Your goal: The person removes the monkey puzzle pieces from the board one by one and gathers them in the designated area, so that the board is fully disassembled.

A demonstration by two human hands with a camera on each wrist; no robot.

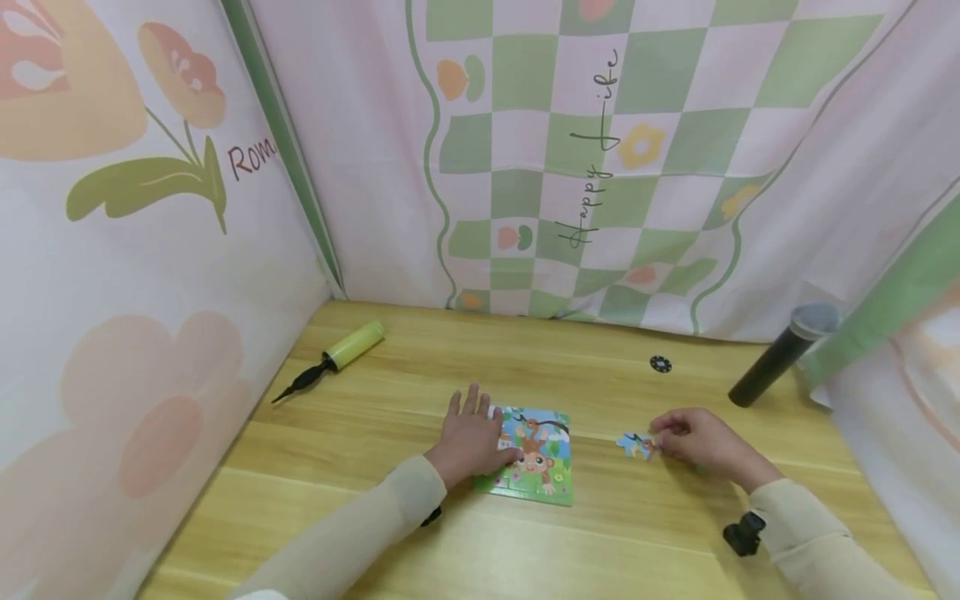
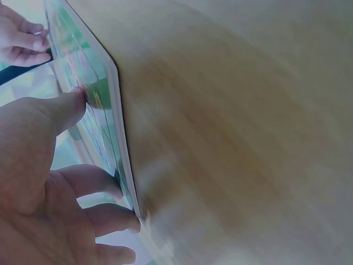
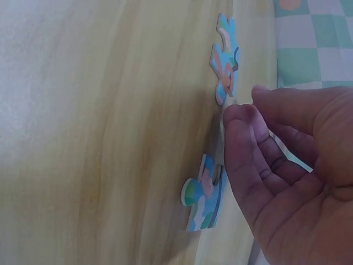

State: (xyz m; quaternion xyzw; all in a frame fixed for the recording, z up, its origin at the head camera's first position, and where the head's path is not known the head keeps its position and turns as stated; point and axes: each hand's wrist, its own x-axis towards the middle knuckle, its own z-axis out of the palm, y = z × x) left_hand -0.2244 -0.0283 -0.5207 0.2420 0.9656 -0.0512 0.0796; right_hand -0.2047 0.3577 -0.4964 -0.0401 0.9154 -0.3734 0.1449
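Observation:
My left hand [image 1: 468,437] rests on a monkey jigsaw puzzle [image 1: 551,492], fingers spread over its left part. In the left wrist view, the thumb [image 2: 69,107] lies on the puzzle's face and fingertips reach its edge. Further right, my right hand [image 1: 705,442] is low beside loose puzzle pieces [image 1: 633,446]. The right wrist view shows its fingers bent, thumb and index tips slightly apart, with nothing visible between them. One blue and orange puzzle piece [image 3: 225,66] lies beyond the fingertips; another puzzle piece [image 3: 204,193] lies nearer, partly hidden by the index finger.
A yellow-green hand pump [image 1: 348,350] with a black handle lies at the back left of the wooden table [image 1: 510,550]. A small black disc [image 1: 661,363] is at the back right, near a dark cylinder [image 1: 776,362]. Printed curtains [image 1: 360,150] border the table.

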